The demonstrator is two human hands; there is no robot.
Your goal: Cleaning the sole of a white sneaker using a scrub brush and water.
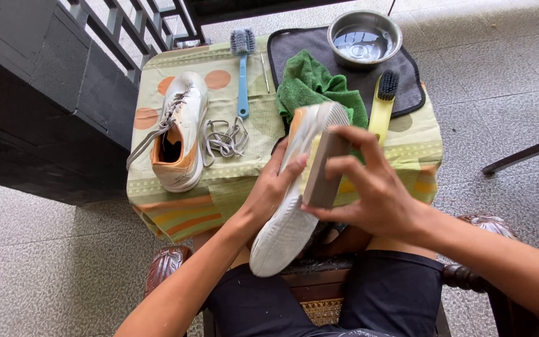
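Item one, as I see it from my feed: a white sneaker [285, 218], turned on its side with the pale sole facing up and right, its heel over the lap and its toe reaching over the near edge of the small table [407, 156]. The left hand [269, 190] grips it from the left side, thumb across the sole edge, fingers closed around the upper. The right hand [375, 190] is clamped on a grey-brown rectangular block [324, 168], thumb below and fingers over the top, the block's long face pressed against the sneaker's sole edge near the toe.

Item two: a green cloth [310, 84], crumpled just behind the toe of the held sneaker, lying partly on a dark grey mat [407, 84].

Item three: a yellow-handled brush with dark bristles [383, 103], beside the cloth on the right, touching the mat.

Item four: a steel bowl holding water [364, 37], at the far end of the mat.

Item five: a blue-handled brush with grey bristles [243, 68], left of the cloth.

Item six: a loose grey lace [224, 138], piled near the brush handle.

Item seven: the second sneaker [179, 134], white with orange lining, upright at the table's left side.
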